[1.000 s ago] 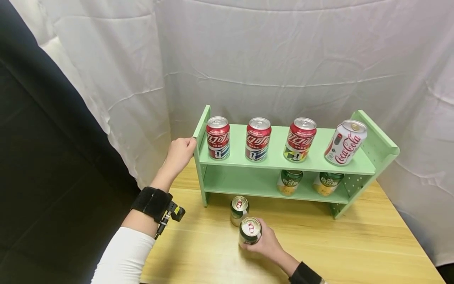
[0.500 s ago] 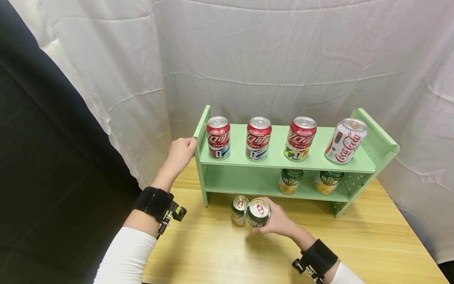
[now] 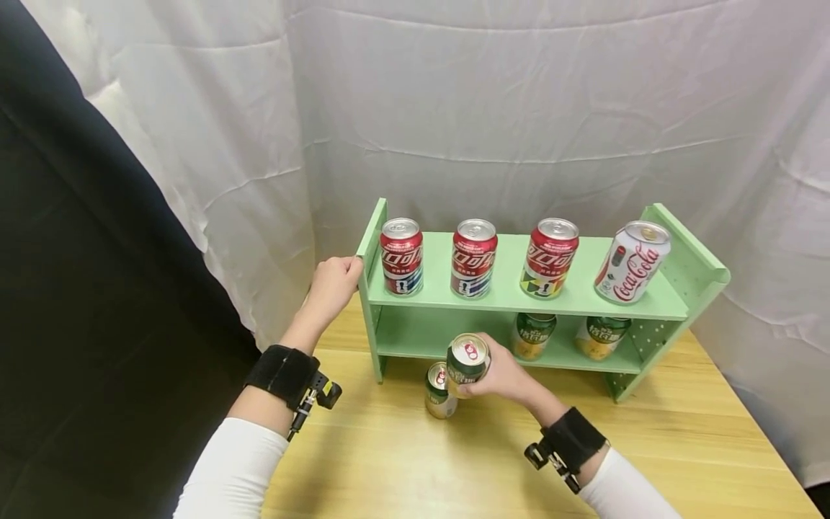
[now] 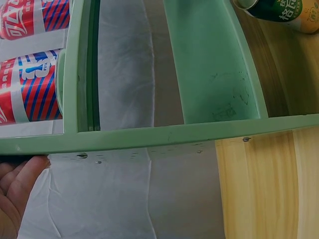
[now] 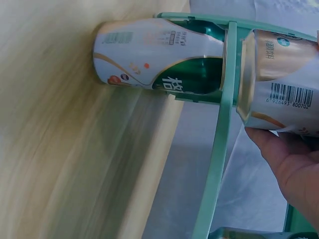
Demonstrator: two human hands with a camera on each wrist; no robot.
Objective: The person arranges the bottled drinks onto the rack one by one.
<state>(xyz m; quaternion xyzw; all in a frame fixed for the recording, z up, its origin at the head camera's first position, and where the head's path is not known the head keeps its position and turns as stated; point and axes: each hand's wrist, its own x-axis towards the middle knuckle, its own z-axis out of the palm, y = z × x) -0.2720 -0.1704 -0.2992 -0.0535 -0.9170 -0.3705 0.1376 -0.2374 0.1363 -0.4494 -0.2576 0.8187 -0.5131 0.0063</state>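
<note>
In the head view, my right hand [image 3: 504, 371] grips a green-and-gold drink can [image 3: 468, 366] from its right side. This can is raised in front of the lower shelf and partly covers a second green-and-gold can [image 3: 441, 404], which stands upright on the table. The right wrist view shows the held can's barcode side [image 5: 284, 89], beside the green shelf edge [image 5: 224, 109]. My left hand [image 3: 333, 287] grips the front edge of the left side panel of the green two-tier rack [image 3: 433, 328]; in the left wrist view its fingers [image 4: 30, 174] meet that panel.
Three red cola cans [image 3: 475, 259] and a white-and-red Coca-Cola can [image 3: 632, 263] stand on the upper tier. Two green-and-gold cans [image 3: 533, 335] stand on the right of the lower tier. The wooden table [image 3: 402, 461] extends in front; a pale curtain [image 3: 519, 108] hangs behind.
My right hand has lifted its can off the tabletop area and carried it forward and up toward the lower tier. The left hand stays at the rack's side panel.
</note>
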